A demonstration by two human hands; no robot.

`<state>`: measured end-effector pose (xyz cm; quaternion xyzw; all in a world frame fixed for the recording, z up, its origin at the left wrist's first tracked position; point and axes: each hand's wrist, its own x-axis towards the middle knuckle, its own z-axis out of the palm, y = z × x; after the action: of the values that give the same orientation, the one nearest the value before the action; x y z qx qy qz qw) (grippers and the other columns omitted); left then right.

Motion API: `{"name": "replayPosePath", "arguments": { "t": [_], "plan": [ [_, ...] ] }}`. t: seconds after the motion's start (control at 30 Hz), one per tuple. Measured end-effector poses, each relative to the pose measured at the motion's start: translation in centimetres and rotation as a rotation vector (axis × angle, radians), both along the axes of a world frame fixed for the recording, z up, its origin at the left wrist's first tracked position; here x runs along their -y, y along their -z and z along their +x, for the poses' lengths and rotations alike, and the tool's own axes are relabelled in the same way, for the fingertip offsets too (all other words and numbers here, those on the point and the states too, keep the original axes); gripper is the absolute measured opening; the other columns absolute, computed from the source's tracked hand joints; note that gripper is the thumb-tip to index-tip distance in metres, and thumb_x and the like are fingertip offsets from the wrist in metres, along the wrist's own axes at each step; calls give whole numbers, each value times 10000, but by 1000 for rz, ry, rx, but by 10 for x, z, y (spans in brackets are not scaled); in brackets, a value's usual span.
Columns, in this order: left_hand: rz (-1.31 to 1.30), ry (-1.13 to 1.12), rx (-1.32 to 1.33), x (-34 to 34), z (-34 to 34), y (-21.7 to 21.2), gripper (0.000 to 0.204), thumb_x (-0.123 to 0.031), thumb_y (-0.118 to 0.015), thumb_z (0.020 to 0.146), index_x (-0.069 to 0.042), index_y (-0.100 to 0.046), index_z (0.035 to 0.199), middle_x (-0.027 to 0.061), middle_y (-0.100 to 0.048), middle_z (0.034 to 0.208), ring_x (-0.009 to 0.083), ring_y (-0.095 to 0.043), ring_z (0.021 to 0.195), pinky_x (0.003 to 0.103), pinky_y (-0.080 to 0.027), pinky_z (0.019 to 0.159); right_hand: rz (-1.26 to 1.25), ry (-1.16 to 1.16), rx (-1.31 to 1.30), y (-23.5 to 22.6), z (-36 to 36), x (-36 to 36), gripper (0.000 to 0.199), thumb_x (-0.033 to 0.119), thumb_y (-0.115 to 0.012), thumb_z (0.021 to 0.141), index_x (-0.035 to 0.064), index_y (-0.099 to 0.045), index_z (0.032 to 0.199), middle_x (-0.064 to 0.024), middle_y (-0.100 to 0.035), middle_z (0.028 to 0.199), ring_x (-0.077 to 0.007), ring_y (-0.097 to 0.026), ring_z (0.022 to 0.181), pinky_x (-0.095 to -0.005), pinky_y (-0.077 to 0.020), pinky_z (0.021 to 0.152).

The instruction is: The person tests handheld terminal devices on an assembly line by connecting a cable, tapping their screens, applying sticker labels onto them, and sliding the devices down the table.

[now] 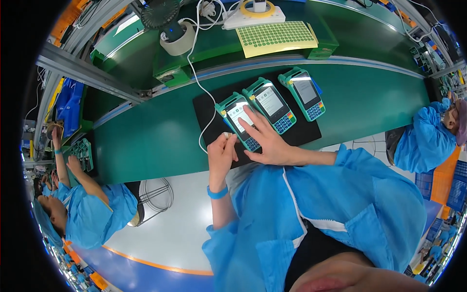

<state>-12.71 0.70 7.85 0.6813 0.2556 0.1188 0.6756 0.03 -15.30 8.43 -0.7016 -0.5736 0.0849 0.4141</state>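
Plainly green-rimmed terminal (235, 118), screen (236, 111) lit, keypad (252, 144) blue; left grip (222, 154) pinching small white piece (227, 135), right grip (270, 144) released.

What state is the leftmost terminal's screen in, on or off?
On. The leftmost terminal's screen is lit white with small dark marks, though the right hand partly covers it.

The left hand (222, 153) points upward, fingertips pinched; the right hand (270, 145) is palm-down, fingers spread, its forearm (316, 156) nearly level.
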Motion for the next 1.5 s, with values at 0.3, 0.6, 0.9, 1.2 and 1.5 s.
{"name": "replayPosePath", "arguments": {
  "t": [0.3,0.6,0.9,1.2,1.5],
  "plan": [
    [212,-14,44,7,8,-7,204,-141,-623,1036,20,-645,913,96,-667,667,139,-624,482,299,-457,455,28,57,58,2,-1,-2,939,171,-785,812,47,-320,1618,-286,-138,1699,-568,-260,1483,-570,-314,1210],
    [87,94,-65,-13,6,-4,290,-217,-601,1057,15,-678,900,55,-584,552,111,-563,450,281,-402,443,-46,21,119,1,1,-2,959,160,-798,819,72,-298,1632,-269,-91,1715,-565,-196,1518,-577,-346,1194],
    [204,46,-12,-2,14,0,280,-207,-592,1070,-5,-617,877,47,-593,579,106,-581,482,284,-426,463,-83,56,176,-3,6,-4,951,207,-804,845,50,-282,1625,-280,-61,1710,-574,-166,1521,-607,-328,1199],
    [210,15,-7,-2,11,7,284,-245,-612,1071,-17,-648,906,19,-572,576,86,-542,485,261,-398,468,204,151,373,-77,93,-13,412,86,-758,873,55,-687,1278,-171,-624,1419,-368,-560,1365,-476,-483,1125],
    [329,-40,29,6,13,0,225,-199,-633,1051,-15,-657,922,38,-594,577,109,-601,485,276,-432,471,183,299,410,-62,209,-66,217,79,-764,887,48,-695,1091,-112,-724,1132,-326,-703,1026,-411,-585,886]
  ]
}}
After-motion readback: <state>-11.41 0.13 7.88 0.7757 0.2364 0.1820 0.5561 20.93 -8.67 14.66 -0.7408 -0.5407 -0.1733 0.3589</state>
